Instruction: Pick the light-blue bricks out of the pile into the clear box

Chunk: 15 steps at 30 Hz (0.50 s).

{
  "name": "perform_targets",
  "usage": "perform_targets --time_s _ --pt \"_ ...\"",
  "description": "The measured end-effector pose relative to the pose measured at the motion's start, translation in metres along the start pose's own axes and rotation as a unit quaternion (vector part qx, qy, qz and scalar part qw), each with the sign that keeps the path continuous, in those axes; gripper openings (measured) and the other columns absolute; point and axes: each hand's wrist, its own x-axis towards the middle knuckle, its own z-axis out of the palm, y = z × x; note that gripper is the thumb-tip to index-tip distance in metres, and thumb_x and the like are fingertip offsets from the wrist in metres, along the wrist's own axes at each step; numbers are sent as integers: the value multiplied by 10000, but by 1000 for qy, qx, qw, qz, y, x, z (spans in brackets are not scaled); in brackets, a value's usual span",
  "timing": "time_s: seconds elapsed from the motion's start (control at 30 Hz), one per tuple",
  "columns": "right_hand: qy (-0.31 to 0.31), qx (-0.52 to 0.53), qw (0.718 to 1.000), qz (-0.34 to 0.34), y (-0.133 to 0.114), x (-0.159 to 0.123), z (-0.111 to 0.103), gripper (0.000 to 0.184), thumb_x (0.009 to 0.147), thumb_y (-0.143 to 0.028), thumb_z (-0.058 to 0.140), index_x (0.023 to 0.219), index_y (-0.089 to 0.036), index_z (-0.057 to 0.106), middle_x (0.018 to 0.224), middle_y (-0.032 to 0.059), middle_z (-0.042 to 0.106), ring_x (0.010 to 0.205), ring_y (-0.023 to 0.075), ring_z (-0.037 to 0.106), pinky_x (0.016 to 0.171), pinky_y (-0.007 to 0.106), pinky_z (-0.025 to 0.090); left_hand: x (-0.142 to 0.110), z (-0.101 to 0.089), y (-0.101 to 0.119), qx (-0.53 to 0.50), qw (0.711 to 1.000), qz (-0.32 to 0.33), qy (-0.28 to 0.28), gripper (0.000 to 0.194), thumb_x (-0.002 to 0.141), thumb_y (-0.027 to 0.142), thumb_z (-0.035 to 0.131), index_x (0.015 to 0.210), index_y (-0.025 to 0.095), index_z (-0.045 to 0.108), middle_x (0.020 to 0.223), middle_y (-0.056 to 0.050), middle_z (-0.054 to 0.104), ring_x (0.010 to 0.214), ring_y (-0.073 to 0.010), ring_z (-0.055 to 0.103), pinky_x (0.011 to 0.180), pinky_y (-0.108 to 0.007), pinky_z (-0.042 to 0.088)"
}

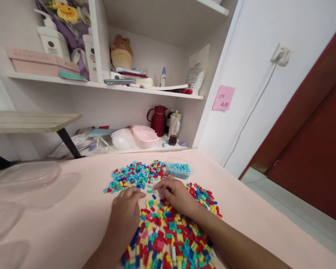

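Small toy building bricks in many colours cover the tabletop. My left hand [126, 207] rests at the left edge of the large near pile [168, 231], its fingers curled and pressed together; anything inside them is hidden. Over the far side of that pile is my right hand [177, 194], index finger stretched left and thumb a little apart, with no brick visible in it. A few loose bricks [154, 196] lie between the hands. Beyond them spreads a mostly light-blue pile [137, 173]. A clear plastic box [190, 170] behind my right hand holds light-blue bricks.
Another mixed pile [208, 200] lies right of my right wrist. Clear lids and tubs [56, 190] stand at the left, near a small wooden stand [30, 121]. At the back, a shelf unit holds a pink bowl [145, 136], a red jug [158, 121] and a bottle [174, 130].
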Motion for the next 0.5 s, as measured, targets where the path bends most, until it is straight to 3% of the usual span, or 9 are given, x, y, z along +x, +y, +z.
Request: perform_targets --time_s 0.2,0.5 --pt "3 11 1000 -14 -1 0 3 373 762 23 465 839 -224 733 1007 33 653 936 157 618 855 271 479 -1 1 0 -6 1000 -4 3 419 817 36 379 948 233 725 1105 -51 671 1106 -224 568 952 -404 425" --pt "17 -14 1000 -16 0 -1 5 311 803 -55 516 990 -235 686 1020 42 623 934 176 601 846 293 478 -1 -1 1 -10 1000 -5 -1 408 827 51 383 947 236 727 1107 -55 673 1104 -231 568 944 -426 426"
